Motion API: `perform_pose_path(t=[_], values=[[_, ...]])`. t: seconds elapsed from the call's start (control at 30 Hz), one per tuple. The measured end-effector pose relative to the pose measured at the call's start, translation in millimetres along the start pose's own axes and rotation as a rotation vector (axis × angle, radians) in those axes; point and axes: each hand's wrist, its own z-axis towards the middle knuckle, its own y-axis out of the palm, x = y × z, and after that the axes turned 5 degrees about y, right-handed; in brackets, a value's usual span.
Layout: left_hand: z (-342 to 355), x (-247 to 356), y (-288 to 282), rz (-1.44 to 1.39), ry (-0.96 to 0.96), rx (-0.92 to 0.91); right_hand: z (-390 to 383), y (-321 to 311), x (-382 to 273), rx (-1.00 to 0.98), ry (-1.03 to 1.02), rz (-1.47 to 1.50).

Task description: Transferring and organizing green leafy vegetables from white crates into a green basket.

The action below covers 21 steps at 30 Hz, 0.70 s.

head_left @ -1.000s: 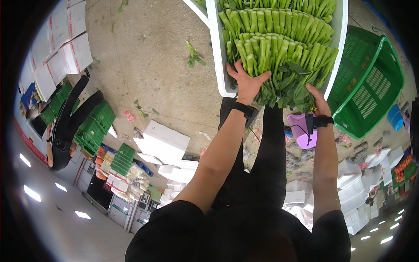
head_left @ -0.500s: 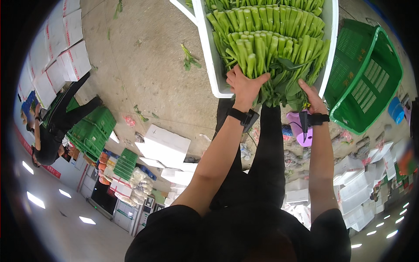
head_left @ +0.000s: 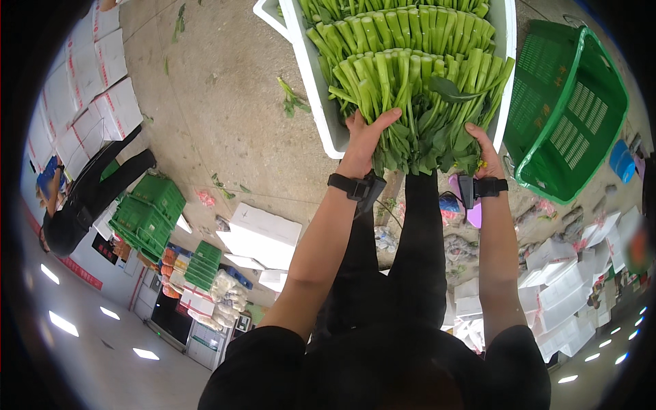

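A white foam box (head_left: 506,82) holds rows of green leafy vegetables (head_left: 400,31), their cut stems pointing away from me. My left hand (head_left: 367,142) grips the left side of the nearest row of greens (head_left: 427,133), thumb stretched over the stems and fingers partly hidden behind. At the right side of that row, my right hand (head_left: 485,152) presses in with its thumb on top, its fingers mostly hidden by leaves. The leafy ends hang toward me over the box's near edge. Each wrist wears a black strap with a small device.
A green plastic crate (head_left: 570,113) stands right of the box, beside a blue container (head_left: 621,162). Loose leaves (head_left: 292,98) lie on the concrete floor. Left are stacked green crates (head_left: 149,208), white cartons (head_left: 96,102) and a person in black (head_left: 75,205). Foam boxes (head_left: 263,236) lie behind.
Both hands stay on the nearest row; my left hand has shifted slightly left and down, and the leaves between them spread wider. The co-worker at the left has changed posture.
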Motion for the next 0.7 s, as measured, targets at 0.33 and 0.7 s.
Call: perform_pose_path(t=[0.33, 0.7], values=[[-18.8, 3.3, 10.4, -0.355, 0.063, 0.007, -4.8, 5.9, 5.5, -0.011, 0.002, 0.004], [-32.0, 8.1, 7.4, -0.574, -0.142, -0.263, -13.6, 18.1, 2.0, -0.087, 0.033, -0.016]])
